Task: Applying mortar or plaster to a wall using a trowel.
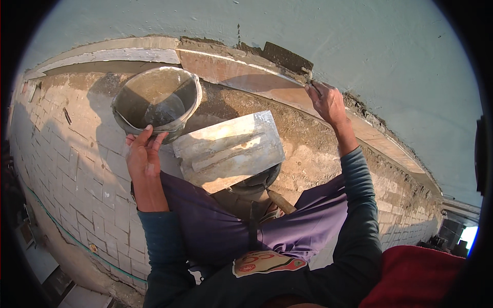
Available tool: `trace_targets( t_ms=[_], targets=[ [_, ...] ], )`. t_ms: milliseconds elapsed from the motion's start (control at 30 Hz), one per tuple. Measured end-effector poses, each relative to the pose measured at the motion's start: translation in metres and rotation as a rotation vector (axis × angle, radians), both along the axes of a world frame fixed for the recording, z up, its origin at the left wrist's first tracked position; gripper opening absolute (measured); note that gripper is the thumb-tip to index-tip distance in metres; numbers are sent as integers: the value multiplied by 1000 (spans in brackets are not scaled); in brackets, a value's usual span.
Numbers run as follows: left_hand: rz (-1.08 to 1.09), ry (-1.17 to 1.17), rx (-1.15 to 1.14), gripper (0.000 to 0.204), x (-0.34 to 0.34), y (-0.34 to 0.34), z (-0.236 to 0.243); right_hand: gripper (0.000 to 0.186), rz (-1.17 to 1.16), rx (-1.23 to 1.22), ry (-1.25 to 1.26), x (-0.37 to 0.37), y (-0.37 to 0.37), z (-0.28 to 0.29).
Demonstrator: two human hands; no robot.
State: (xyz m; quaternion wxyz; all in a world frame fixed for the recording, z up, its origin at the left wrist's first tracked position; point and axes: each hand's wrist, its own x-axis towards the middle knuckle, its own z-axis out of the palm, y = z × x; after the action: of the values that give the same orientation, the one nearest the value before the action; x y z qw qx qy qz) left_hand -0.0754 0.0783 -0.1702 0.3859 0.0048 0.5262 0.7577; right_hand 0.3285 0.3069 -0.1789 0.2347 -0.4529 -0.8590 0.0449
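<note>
My right hand (pixel 328 102) is closed around the handle of a trowel (pixel 286 57). The trowel's dark flat blade lies against the foot of the pale green wall, just above a row of tan skirting tiles (pixel 226 68). With the fingers of my left hand (pixel 144 159) I grip the near lower side of a grey bucket (pixel 192 105), which is tilted so its mouth faces me. Some wet, greyish stuff shows at the bottom of it. Between bucket and knees, a grey tile with raised ribs on its face (pixel 231 149) rests over a black pan (pixel 257 182).
A tool with a wooden handle (pixel 281 201) lies by the pan, between my legs. Paving blocks (pixel 82 179) cover the ground on the left, crossed by a green hose (pixel 115 267). Rough dirt (pixel 303 154) runs along the wall. Red cloth (pixel 416 277) is at the lower right.
</note>
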Motion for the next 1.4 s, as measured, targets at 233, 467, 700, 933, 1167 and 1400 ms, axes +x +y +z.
trace_targets(
  t_ms=[233,467,700,933,1167,1400],
  targets=[
    [-108,94,-54,34,23,1,17,27,-1,-13,16,2,-5,12],
    [-227,203,-92,33,38,-4,30,28,305,-32,-200,-109,-38,72],
    [-301,262,-93,28,60,-1,33,27,503,-47,-489,-197,-39,19],
    [-364,305,-105,24,63,-1,37,40,418,-983,-453,-193,-19,33],
    [-403,243,-85,27,61,6,36,41,219,-1494,149,-130,-21,42],
    [-444,115,-60,28,63,12,35,38,184,-1461,239,-92,-30,56]
  ],
)
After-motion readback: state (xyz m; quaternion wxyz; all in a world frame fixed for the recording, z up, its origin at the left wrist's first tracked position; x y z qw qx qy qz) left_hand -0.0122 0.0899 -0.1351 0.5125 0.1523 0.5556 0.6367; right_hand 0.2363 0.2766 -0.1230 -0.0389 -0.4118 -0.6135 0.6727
